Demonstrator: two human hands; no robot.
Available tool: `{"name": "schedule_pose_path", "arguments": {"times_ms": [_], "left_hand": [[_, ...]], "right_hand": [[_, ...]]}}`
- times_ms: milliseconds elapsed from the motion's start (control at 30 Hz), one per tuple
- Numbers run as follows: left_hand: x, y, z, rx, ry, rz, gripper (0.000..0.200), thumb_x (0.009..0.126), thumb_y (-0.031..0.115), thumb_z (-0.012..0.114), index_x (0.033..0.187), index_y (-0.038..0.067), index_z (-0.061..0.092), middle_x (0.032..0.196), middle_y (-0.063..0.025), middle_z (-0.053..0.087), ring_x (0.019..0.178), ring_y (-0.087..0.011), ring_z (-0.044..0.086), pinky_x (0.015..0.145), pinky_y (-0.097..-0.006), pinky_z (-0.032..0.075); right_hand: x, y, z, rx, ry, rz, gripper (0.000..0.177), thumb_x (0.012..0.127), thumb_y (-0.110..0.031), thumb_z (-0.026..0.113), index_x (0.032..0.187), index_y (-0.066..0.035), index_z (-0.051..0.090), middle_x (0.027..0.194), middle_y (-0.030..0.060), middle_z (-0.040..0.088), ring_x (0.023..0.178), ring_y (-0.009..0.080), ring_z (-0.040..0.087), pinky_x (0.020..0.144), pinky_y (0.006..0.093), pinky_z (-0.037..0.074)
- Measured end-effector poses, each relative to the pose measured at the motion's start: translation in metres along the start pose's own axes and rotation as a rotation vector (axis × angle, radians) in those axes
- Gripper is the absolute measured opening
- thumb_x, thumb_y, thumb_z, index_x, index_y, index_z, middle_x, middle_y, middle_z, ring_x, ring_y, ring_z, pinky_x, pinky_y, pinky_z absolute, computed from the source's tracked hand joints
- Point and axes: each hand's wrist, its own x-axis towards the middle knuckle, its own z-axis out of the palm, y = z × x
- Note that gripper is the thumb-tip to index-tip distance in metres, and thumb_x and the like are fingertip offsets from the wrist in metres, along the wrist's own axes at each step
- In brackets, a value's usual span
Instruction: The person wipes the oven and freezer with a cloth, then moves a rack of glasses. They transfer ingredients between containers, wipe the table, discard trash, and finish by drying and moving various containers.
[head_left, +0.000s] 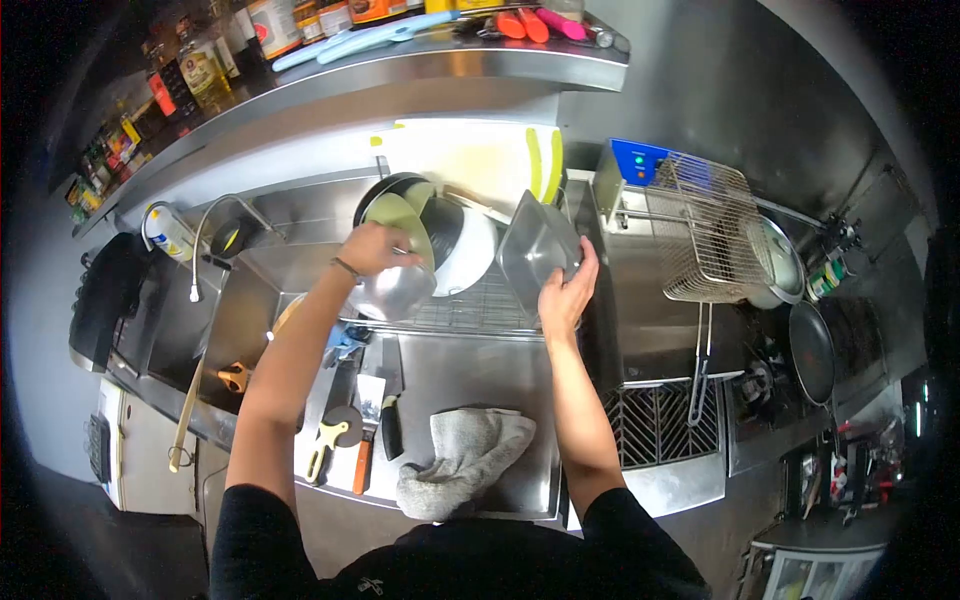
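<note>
My left hand [378,250] is closed on the rim of a shiny metal bowl [398,292], in front of a green bowl [405,222] on the wire rack. Against the right side of a rectangular metal pan [532,245], my right hand [568,288] holds its edge, fingers behind it and thumb in front. Between the two hands a white plate [470,255] leans on the dish rack [460,310], beside a dark pan. Cutting boards [460,155] with green edges stand behind.
A grey towel [465,455], a knife, a pizza cutter [328,440] and a spatula [364,460] lie on the counter nearest me. Sinks [250,300] are on the left. A fryer basket [705,235] and frying pan [811,352] are on the right. A shelf [430,70] overhangs the back.
</note>
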Motion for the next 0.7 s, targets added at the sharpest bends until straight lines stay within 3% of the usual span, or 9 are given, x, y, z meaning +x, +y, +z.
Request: {"name": "schedule_pose_path", "arguments": {"times_ms": [33,167,267,333,433,500,567,667,700], "left_hand": [[0.001,-0.002,-0.003,-0.075,0.042,-0.003,0.033,0.067,0.037,0.071,0.069,0.005,0.062,0.064,-0.0120,0.061,0.058,-0.0246,0.059,0.056,-0.0315,0.046],[-0.002,0.012,-0.023,-0.219,0.067,-0.165,0.039,0.067,0.040,0.071,0.067,0.002,0.063,0.064,-0.0136,0.061,0.058,-0.0235,0.058,0.060,-0.0314,0.047],[-0.002,0.017,-0.035,-0.216,0.048,-0.150,0.041,0.068,0.041,0.070,0.068,0.001,0.063,0.064,-0.0140,0.061,0.057,-0.0225,0.058,0.060,-0.0308,0.047],[-0.005,0.018,-0.035,-0.283,0.063,-0.102,0.040,0.070,0.039,0.069,0.068,0.000,0.063,0.061,-0.0145,0.060,0.054,-0.0214,0.056,0.057,-0.0322,0.045],[-0.009,0.014,-0.033,-0.309,0.106,-0.037,0.043,0.072,0.039,0.068,0.065,-0.003,0.061,0.053,-0.0143,0.055,0.047,-0.0209,0.045,0.051,-0.0353,0.039],[-0.017,0.016,-0.033,-0.293,0.115,-0.078,0.044,0.071,0.039,0.068,0.067,-0.004,0.060,0.056,-0.0140,0.056,0.049,-0.0208,0.046,0.051,-0.0338,0.039],[-0.028,0.019,-0.030,-0.316,0.171,-0.037,0.038,0.073,0.035,0.067,0.074,-0.002,0.063,0.071,-0.0151,0.061,0.060,-0.0172,0.053,0.059,-0.0313,0.041],[-0.056,0.075,-0.063,-0.524,0.181,-0.073,0.022,0.081,0.019,0.061,0.085,-0.002,0.063,0.071,-0.0026,0.060,0.062,-0.0092,0.048,0.056,-0.0246,0.039],[-0.061,0.087,-0.070,-0.528,0.067,-0.080,0.018,0.082,0.015,0.058,0.087,-0.002,0.063,0.072,-0.0005,0.058,0.062,-0.0082,0.046,0.055,-0.0238,0.038]], "right_hand": [[0.001,-0.002,-0.007,0.055,0.058,-0.005,0.055,0.067,0.009,0.049,0.120,0.002,0.038,0.115,0.0218,0.044,0.110,0.0378,0.043,0.094,0.0409,0.033],[-0.002,-0.019,-0.038,0.138,0.147,-0.059,0.053,0.067,0.009,0.044,0.119,0.002,0.039,0.115,0.0215,0.044,0.109,0.0361,0.044,0.095,0.0397,0.032],[-0.019,-0.043,-0.071,0.160,0.200,-0.068,0.053,0.066,0.009,0.042,0.119,0.003,0.040,0.115,0.0202,0.045,0.109,0.0327,0.044,0.096,0.0384,0.031],[-0.045,-0.056,-0.098,0.268,0.163,-0.016,0.054,0.066,0.006,0.040,0.119,0.002,0.039,0.118,0.0152,0.043,0.111,0.0244,0.041,0.098,0.0339,0.029],[-0.096,-0.073,-0.150,0.248,0.157,0.064,0.050,0.068,0.001,0.041,0.118,0.002,0.040,0.117,0.0170,0.044,0.114,0.0269,0.040,0.099,0.0360,0.027],[-0.136,-0.084,-0.188,0.243,0.145,0.131,0.049,0.069,-0.003,0.041,0.118,0.001,0.040,0.117,0.0150,0.044,0.113,0.0258,0.040,0.099,0.0354,0.027],[-0.178,-0.084,-0.230,0.178,0.141,0.110,0.048,0.069,-0.005,0.042,0.117,0.000,0.040,0.115,0.0114,0.045,0.112,0.0235,0.039,0.098,0.0334,0.029],[-0.260,-0.075,-0.296,0.117,0.197,0.717,0.038,0.075,-0.007,0.048,0.113,-0.002,0.046,0.100,0.0112,0.053,0.097,0.0196,0.047,0.087,0.0310,0.037],[-0.288,-0.068,-0.319,0.034,0.223,0.877,0.036,0.075,-0.007,0.047,0.111,-0.003,0.048,0.094,0.0094,0.055,0.089,0.0181,0.049,0.081,0.0320,0.040]]}}
